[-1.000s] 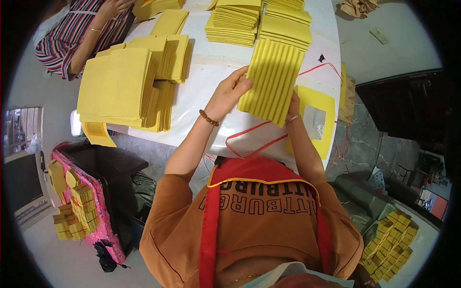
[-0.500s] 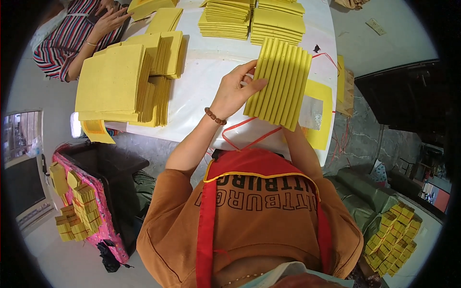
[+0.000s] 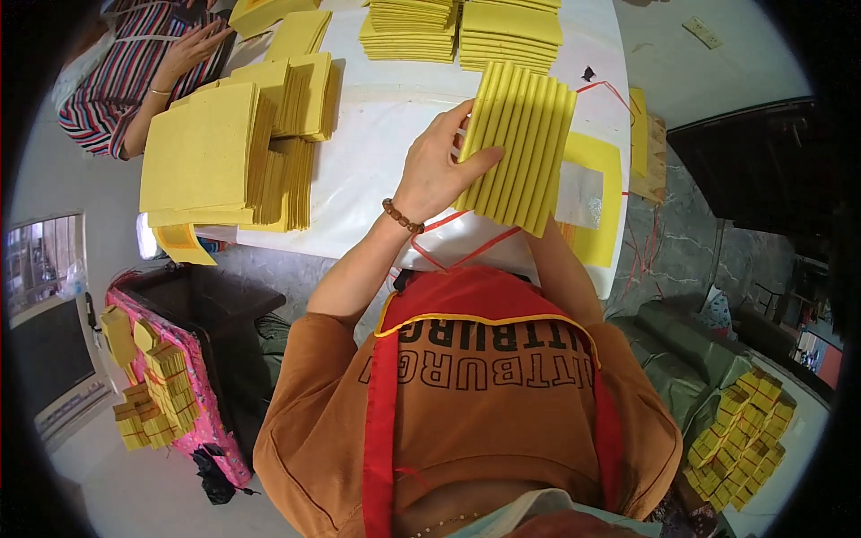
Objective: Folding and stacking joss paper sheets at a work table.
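Observation:
A bundle of rolled yellow paper (image 3: 518, 148), its long ridges side by side, is held up over the front of the white table (image 3: 372, 148). My left hand (image 3: 441, 166) grips its left edge, thumb across the front face and the other fingers behind. Beneath the bundle's lower end my right forearm (image 3: 567, 269) comes up; the right hand itself is hidden behind the paper. Under the bundle, a red string (image 3: 489, 247) lies in a bent loop on the table. A yellow sheet with a silvery patch (image 3: 592, 224) lies to the right.
Stacks of flat yellow paper stand at the table's left (image 3: 197, 152) and far side (image 3: 509, 40). At the far left sits another person in a striped top (image 3: 99, 85). Tied yellow bundles are piled at lower left (image 3: 170, 381) and lower right (image 3: 740, 439).
The bundle and my left hand have shifted slightly up and left in the picture. The surrounding table view has also shifted a little. The grip looks the same.

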Demonstrator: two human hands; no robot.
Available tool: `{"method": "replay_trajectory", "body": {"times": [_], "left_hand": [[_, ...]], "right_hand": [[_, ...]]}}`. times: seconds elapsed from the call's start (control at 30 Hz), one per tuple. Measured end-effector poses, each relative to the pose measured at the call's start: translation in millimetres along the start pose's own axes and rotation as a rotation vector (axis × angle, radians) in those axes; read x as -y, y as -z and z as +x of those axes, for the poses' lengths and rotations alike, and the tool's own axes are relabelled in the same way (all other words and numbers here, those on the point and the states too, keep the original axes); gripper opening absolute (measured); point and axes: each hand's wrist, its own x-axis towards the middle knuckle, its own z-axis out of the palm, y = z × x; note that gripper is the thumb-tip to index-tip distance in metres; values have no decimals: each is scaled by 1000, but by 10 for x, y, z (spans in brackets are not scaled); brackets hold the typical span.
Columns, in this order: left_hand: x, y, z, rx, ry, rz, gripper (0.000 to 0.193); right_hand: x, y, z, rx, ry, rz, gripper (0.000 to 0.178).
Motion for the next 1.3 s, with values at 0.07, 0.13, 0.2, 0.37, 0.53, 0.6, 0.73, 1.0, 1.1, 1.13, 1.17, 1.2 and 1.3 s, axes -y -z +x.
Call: {"method": "replay_trajectory", "body": {"times": [0.07,0.13,0.2,0.37,0.53,0.6,0.73,1.0,1.1,1.13,1.17,1.2,1.3], "left_hand": [[-21,-15,-18,-6,0,51,59],[-34,-33,-32,-11,-2,58,59],[-55,-44,-40,-17,-4,65,59],[-76,-62,-53,-34,-20,108,59],[-179,-83,-79,-73,-65,214,64],[-226,-93,-92,-105,-77,248,66],[-226,-116,-83,-137,-238,346,67],[-206,-101,-112,-90,-117,242,47],[-141,-131,-86,-103,-131,228,37],[-127,-138,-64,-112,-184,264,35],[-115,-137,-63,-121,-233,300,33],[-118,-132,-57,-120,-233,301,33],[-139,-129,-38,-96,-220,318,30]], "right_hand": [[-16,-37,-38,-30,-3,18,51],[1,-71,-48,-62,-6,37,51],[16,-110,-65,-92,-10,55,51],[58,-233,-30,-170,-15,102,52],[60,-151,36,-161,-88,247,53],[69,-159,40,-155,-178,353,53],[-68,385,329,744,-14,96,51],[-65,571,354,667,-162,66,47],[-56,549,328,644,-114,83,47],[-38,530,305,644,-113,84,47],[-37,491,249,580,-113,54,47],[-29,449,221,516,-113,23,47],[-19,369,220,673,-66,91,48]]}}
